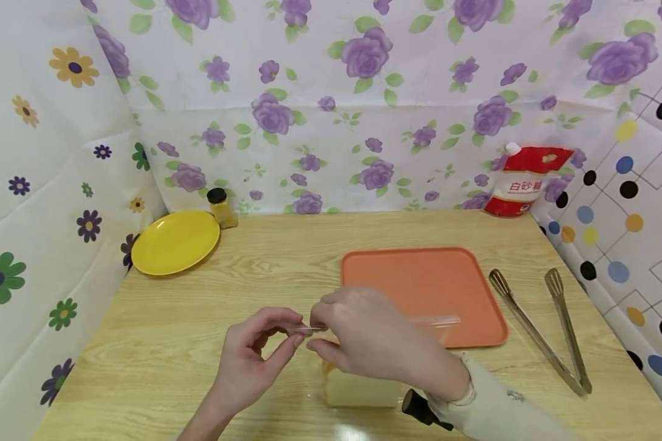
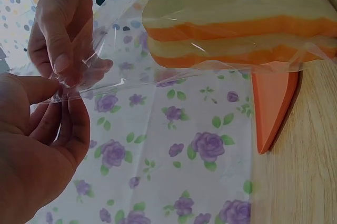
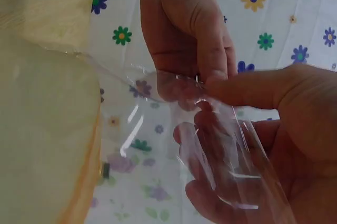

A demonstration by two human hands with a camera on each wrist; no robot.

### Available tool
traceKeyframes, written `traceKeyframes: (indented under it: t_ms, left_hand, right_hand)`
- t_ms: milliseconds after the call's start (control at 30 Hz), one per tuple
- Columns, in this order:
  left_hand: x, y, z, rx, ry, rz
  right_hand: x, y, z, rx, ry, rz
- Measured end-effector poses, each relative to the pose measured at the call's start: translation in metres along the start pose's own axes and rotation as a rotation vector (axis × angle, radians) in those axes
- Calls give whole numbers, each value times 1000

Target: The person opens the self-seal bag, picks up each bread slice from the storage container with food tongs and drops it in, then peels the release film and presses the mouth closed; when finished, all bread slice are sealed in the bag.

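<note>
Thick bread slices point(image 1: 361, 390) with orange-brown crust lie inside a clear plastic bag point(image 3: 134, 121) at the table's near side. My left hand point(image 1: 249, 361) pinches the bag's mouth edge between thumb and fingertips. Close beside it, my right hand point(image 1: 371, 335) grips the same edge, its thumb point(image 3: 253, 88) pressing on the film, with other fingers behind the clear plastic. Both hands' fingertips nearly meet in the left wrist view, where two stacked slices show through the bag. In the head view, the right hand and forearm hide part of the bread and bag.
An orange tray point(image 1: 414, 275) lies just beyond the right hand. Metal tongs point(image 1: 540, 343) rest spread at right. Behind stand a red-and-white sugar pouch point(image 1: 521, 184) and a black-capped jar point(image 1: 222, 209), beside a yellow plate point(image 1: 176, 243). Patterned cloth walls surround the wooden table point(image 1: 160, 343).
</note>
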State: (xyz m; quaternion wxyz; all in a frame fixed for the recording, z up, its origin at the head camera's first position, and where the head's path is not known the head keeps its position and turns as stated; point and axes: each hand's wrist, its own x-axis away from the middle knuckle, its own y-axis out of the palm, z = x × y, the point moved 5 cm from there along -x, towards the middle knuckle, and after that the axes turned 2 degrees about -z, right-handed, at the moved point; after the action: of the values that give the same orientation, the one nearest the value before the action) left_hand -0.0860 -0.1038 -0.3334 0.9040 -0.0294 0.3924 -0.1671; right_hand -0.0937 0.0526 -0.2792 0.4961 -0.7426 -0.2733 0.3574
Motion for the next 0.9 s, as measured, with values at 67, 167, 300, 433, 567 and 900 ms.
traceKeyframes:
  t_ms: [67, 167, 300, 433, 567, 900]
  left_hand:
    - [0, 0, -1, 1, 2, 0]
    - [0, 0, -4, 17, -14, -21]
    - [1, 2, -8, 44, -9, -64]
    - [2, 3, -9, 30, -14, -65]
    - [3, 1, -8, -7, -38, -40]
    - [5, -4, -8, -17, -28, -20]
  right_hand:
    - [-3, 2, -1, -12, 11, -3]
    - [-6, 3, -3, -23, 31, -6]
    - [-7, 3, -3, -38, 44, -15]
    - [-5, 3, -2, -58, 56, -35]
    - [2, 0, 3, -65, 68, -37]
    - [37, -12, 22, -131, 135, -10]
